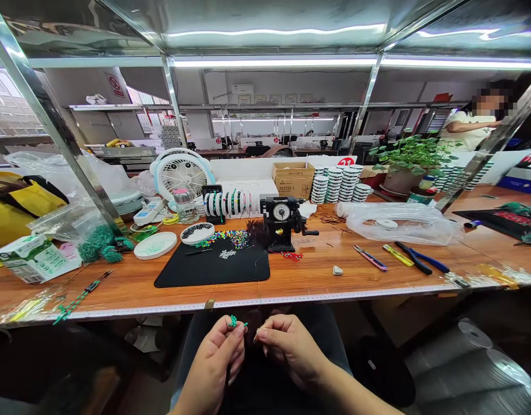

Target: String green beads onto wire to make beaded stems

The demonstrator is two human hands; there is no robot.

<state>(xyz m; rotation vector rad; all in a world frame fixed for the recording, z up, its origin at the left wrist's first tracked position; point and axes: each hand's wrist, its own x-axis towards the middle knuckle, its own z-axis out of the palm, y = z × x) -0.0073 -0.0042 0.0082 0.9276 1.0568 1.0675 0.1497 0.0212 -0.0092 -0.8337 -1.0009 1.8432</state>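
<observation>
Wood-grained desk [308, 282] spans the view, one black mat [213, 275] at 11 o'clock, one potted plant [410, 158] at 1 o'clock. One green cord bunch [234, 320], small and knobbly, is at 6 o'clock, its long axis roughly 9 to 3, one tip towards the right hand [289, 346]. Left hand [217, 353] is clamped on it; right thumb and fingertip are together, contents unclear.

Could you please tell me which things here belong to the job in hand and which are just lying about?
Likely in use:
green piece in left hand
black mat
coloured beads

Likely lying about:
fan
potted plant
carton
yellow bag
</observation>
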